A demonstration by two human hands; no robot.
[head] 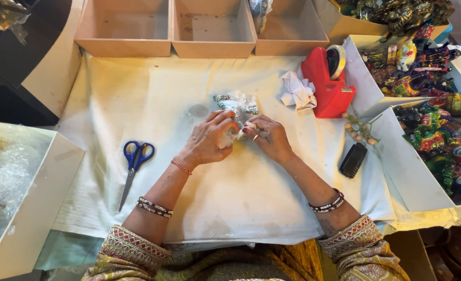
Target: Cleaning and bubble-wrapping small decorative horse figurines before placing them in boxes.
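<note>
Both hands meet mid-table on the cloth (241,198): the left hand (208,139) and right hand (270,137) pinch a small wrapped bundle (236,117) of clear crinkled film between their fingertips. Scissors (132,167) lie well left of the left hand. Just beyond the right hand sit crumpled paper (298,91) and a red tape dispenser (326,80); a black brush (353,160) and beads (360,130) lie to its right, nothing blocking the hands.

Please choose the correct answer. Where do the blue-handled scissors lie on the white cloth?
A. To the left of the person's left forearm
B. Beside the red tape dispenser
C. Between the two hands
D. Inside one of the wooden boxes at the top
A: the blue-handled scissors lie shut on the white cloth, left of the left hand and its forearm, far from the red tape dispenser on the other side.
</note>
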